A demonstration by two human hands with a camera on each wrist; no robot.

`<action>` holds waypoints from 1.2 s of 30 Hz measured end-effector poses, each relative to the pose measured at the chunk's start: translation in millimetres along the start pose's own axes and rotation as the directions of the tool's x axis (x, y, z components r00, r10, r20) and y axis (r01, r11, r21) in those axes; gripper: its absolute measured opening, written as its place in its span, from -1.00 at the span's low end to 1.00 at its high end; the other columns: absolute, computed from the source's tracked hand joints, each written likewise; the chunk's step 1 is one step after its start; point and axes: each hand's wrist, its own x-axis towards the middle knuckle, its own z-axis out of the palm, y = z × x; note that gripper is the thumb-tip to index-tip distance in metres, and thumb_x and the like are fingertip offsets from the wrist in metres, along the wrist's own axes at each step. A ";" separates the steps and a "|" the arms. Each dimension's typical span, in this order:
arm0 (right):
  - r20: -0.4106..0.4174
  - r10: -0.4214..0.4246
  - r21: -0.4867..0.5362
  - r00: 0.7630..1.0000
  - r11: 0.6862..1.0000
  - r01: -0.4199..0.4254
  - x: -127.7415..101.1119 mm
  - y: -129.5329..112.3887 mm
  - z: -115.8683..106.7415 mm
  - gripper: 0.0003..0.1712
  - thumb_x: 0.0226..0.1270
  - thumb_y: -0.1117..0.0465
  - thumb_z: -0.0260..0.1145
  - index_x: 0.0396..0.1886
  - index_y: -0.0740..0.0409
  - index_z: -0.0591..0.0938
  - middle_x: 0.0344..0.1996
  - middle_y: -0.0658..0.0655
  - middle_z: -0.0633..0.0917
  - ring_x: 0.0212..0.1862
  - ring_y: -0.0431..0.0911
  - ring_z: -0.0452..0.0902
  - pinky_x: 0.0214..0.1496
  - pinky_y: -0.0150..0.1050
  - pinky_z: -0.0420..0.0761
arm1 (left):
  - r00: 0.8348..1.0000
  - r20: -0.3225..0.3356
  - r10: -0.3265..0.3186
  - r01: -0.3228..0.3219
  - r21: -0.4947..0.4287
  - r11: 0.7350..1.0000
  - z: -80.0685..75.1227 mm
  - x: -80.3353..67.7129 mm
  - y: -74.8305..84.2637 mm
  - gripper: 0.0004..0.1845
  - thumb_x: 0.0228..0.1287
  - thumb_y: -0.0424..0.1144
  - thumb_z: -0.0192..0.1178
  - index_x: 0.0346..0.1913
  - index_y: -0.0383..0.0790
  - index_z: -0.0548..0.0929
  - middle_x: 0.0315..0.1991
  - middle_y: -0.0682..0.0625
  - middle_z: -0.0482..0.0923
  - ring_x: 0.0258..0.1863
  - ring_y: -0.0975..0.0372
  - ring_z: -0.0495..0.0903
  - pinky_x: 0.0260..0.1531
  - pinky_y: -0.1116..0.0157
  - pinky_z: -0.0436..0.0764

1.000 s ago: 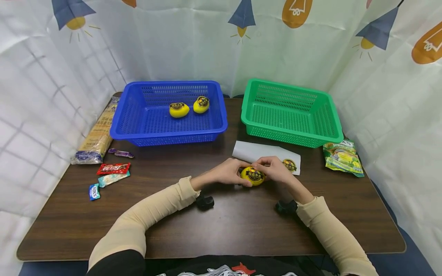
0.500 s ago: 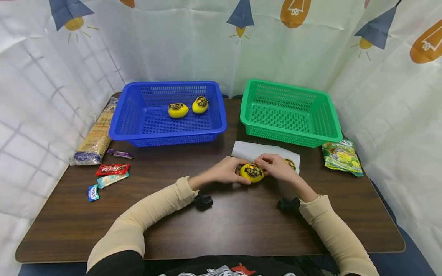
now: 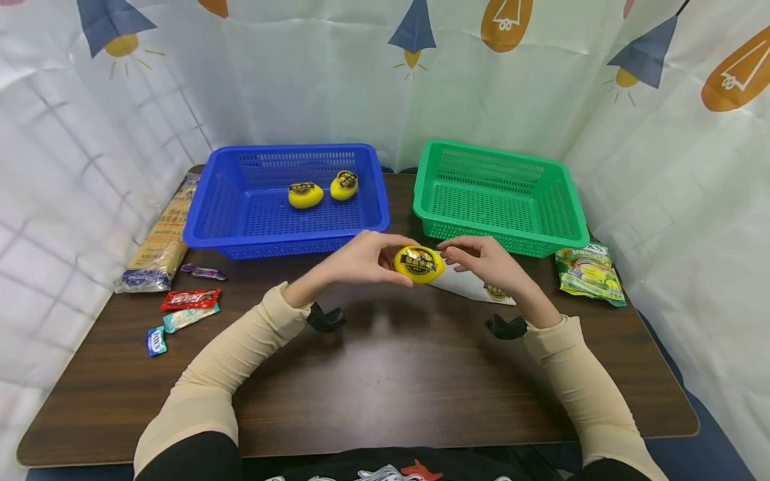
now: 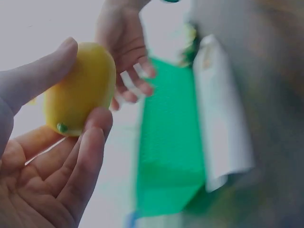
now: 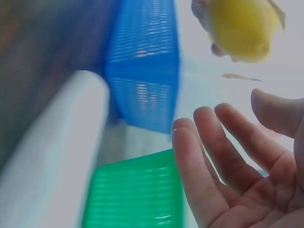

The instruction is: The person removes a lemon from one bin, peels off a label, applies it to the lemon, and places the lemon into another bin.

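A yellow lemon point(image 3: 419, 264) bearing a black-and-gold label is held up above the table by my left hand point(image 3: 368, 260), thumb on one side and fingers on the other. In the left wrist view the lemon point(image 4: 80, 90) shows a small green tip and its unlabelled side. My right hand point(image 3: 490, 264) hovers just right of the lemon with loosely bent fingers; the right wrist view shows its palm point(image 5: 266, 199) bare and apart from the fruit. Beneath the right hand lies a white backing sheet point(image 3: 460, 284) with one more round label point(image 3: 496, 292) on its corner.
A blue basket point(image 3: 283, 246) at back left contains two labelled lemons point(image 3: 305, 195). The green basket point(image 3: 499, 240) stands at back right, beside a green snack bag point(image 3: 592, 274). Several small wrapped sweets, including a red packet point(image 3: 190, 299), and a long tan package point(image 3: 156, 237) lie left.
Off the table and forward-left goes the lemon, lifted in my left hand. My right hand has let go of it and risen alongside, a small gap now between them.
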 end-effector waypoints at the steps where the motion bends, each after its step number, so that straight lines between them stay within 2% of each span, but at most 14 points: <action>1: -0.005 -0.011 0.003 1.000 1.000 0.011 2.7 -5.4 -2.7 -0.48 0.52 -0.04 0.16 0.26 0.20 0.56 0.12 0.28 0.68 0.16 0.19 0.63 0.09 0.01 0.71 | 1.000 -0.017 0.001 -0.001 -0.004 1.000 -10.3 -1.6 3.0 -0.32 0.01 -0.03 0.54 0.25 -0.06 0.59 -0.20 0.00 0.75 -0.44 0.31 0.68 -0.35 0.35 0.69; 5: -0.029 -0.036 0.039 0.999 0.999 0.038 17.0 -25.6 -9.7 -0.46 0.51 -0.01 0.18 0.32 0.19 0.52 0.15 0.28 0.68 0.14 0.09 0.66 0.09 -0.15 0.72 | 0.995 -0.097 -0.016 0.016 0.004 1.000 -52.3 -5.9 12.7 -0.31 0.02 -0.07 0.53 0.28 -0.03 0.58 -0.12 -0.02 0.74 -0.37 0.25 0.73 -0.26 0.31 0.72; 9: -0.049 -0.050 0.071 0.998 0.996 0.053 37.6 -43.2 -10.1 -0.48 0.47 -0.02 0.22 0.31 0.09 0.54 0.20 0.17 0.67 0.14 -0.05 0.67 0.10 -0.21 0.71 | 0.975 -0.211 -0.065 0.072 0.028 0.997 -93.0 -4.8 13.0 -0.32 0.06 -0.05 0.52 0.29 0.02 0.56 -0.02 -0.01 0.70 -0.30 0.23 0.73 -0.20 0.39 0.70; 12: -0.043 -0.065 0.083 0.997 0.994 0.068 54.8 -52.9 -6.1 -0.48 0.46 -0.03 0.24 0.32 0.06 0.53 0.25 0.11 0.63 0.21 -0.04 0.64 0.16 -0.19 0.69 | 0.944 -0.315 -0.098 0.113 0.031 0.993 -120.8 -3.7 4.4 -0.33 0.12 -0.03 0.47 0.33 0.04 0.53 0.05 -0.03 0.68 -0.27 0.24 0.71 -0.20 0.47 0.65; 15: -0.034 -0.069 0.098 0.997 0.993 0.072 71.3 -57.9 0.9 -0.47 0.47 -0.01 0.23 0.35 0.07 0.51 0.31 0.11 0.58 0.27 0.00 0.59 0.25 -0.12 0.64 | 0.900 -0.410 -0.149 0.163 -0.001 0.987 -146.3 -4.8 -11.2 -0.31 0.16 0.00 0.43 0.37 0.04 0.48 0.15 -0.08 0.64 -0.22 0.31 0.70 -0.19 0.51 0.60; 18: -0.054 -0.060 0.038 0.997 0.997 0.062 86.6 -58.5 9.6 -0.44 0.47 -0.01 0.22 0.37 0.08 0.49 0.35 0.11 0.55 0.31 0.02 0.55 0.32 -0.06 0.58 | 0.855 -0.463 -0.234 0.235 -0.056 0.970 -170.2 -6.3 -34.4 -0.28 0.18 0.04 0.41 0.41 0.05 0.43 0.26 -0.07 0.56 -0.11 0.30 0.66 -0.10 0.48 0.57; 21: -0.077 -0.046 -0.076 0.996 0.996 0.040 100.8 -56.4 21.7 -0.39 0.45 -0.04 0.23 0.40 0.10 0.46 0.34 0.13 0.56 0.32 0.03 0.54 0.32 -0.03 0.56 | 0.809 -0.471 -0.352 0.341 -0.111 0.933 -189.8 -10.8 -63.0 -0.23 0.21 0.10 0.36 0.47 0.06 0.35 0.38 -0.08 0.44 0.17 0.17 0.55 0.15 0.32 0.51; 23: -0.080 -0.039 -0.142 0.996 0.989 0.028 109.9 -54.3 31.3 -0.34 0.43 -0.07 0.24 0.42 0.13 0.43 0.33 0.15 0.58 0.31 0.03 0.54 0.31 -0.02 0.56 | 0.776 -0.458 -0.435 0.421 -0.139 0.897 -199.0 -15.7 -84.6 -0.19 0.25 0.13 0.31 0.51 0.04 0.27 0.47 -0.11 0.33 0.35 0.06 0.42 0.29 0.16 0.44; 25: -0.079 -0.037 -0.191 0.996 0.981 0.021 117.9 -52.5 41.5 -0.32 0.43 -0.06 0.25 0.43 0.15 0.41 0.30 0.17 0.59 0.29 0.03 0.57 0.30 -0.01 0.57 | 0.741 -0.434 -0.513 0.497 -0.161 0.853 -204.5 -22.9 -105.0 -0.16 0.29 0.15 0.25 0.54 -0.01 0.20 0.51 -0.16 0.25 0.40 0.02 0.35 0.33 0.07 0.41; 28: -0.091 -0.014 -0.183 0.996 0.983 -0.003 125.7 -51.0 53.1 -0.32 0.43 -0.01 0.26 0.45 0.13 0.38 0.24 0.18 0.65 0.18 0.05 0.66 0.18 -0.06 0.64 | 0.696 -0.388 -0.604 0.590 -0.170 0.789 -208.1 -31.5 -134.6 -0.14 0.33 0.14 0.20 0.56 -0.12 0.15 0.43 -0.24 0.32 0.13 0.12 0.53 0.12 0.22 0.54; 31: -0.104 0.017 -0.124 0.994 0.992 -0.030 126.9 -50.4 59.1 -0.32 0.44 0.06 0.27 0.48 0.12 0.34 0.20 0.21 0.67 0.06 0.10 0.72 0.03 -0.11 0.71 | 0.664 -0.351 -0.660 0.664 -0.130 0.737 -205.4 -37.1 -162.3 -0.13 0.33 0.14 0.21 0.53 -0.26 0.18 0.15 -0.21 0.47 -0.18 0.19 0.52 -0.14 0.27 0.55; 33: -0.107 0.035 -0.094 0.994 0.995 -0.045 126.3 -49.9 60.0 -0.28 0.44 0.07 0.27 0.51 0.13 0.29 0.20 0.24 0.67 0.00 0.14 0.75 -0.06 -0.15 0.73 | 0.641 -0.322 -0.696 0.712 -0.087 0.696 -202.8 -41.2 -175.4 -0.14 0.32 0.13 0.23 0.48 -0.34 0.24 -0.09 -0.17 0.48 -0.32 0.18 0.45 -0.26 0.22 0.51; 34: -0.108 0.036 -0.091 0.993 0.995 -0.046 125.8 -49.4 60.3 -0.25 0.44 0.07 0.28 0.52 0.15 0.26 0.21 0.25 0.66 -0.01 0.14 0.75 -0.06 -0.16 0.73 | 0.630 -0.301 -0.716 0.735 -0.067 0.675 -201.2 -43.6 -179.8 -0.14 0.31 0.12 0.23 0.47 -0.38 0.24 -0.13 -0.16 0.44 -0.31 0.11 0.42 -0.23 0.15 0.50; 36: -0.105 0.037 -0.087 0.994 0.995 -0.046 125.9 -48.0 60.1 -0.23 0.44 0.07 0.28 0.53 0.18 0.23 0.21 0.26 0.66 -0.02 0.14 0.76 -0.07 -0.16 0.74 | 0.613 -0.245 -0.752 0.772 -0.021 0.636 -198.0 -47.7 -181.2 -0.10 0.33 0.10 0.22 0.48 -0.46 0.16 -0.02 -0.29 0.43 -0.23 0.02 0.41 -0.15 0.06 0.49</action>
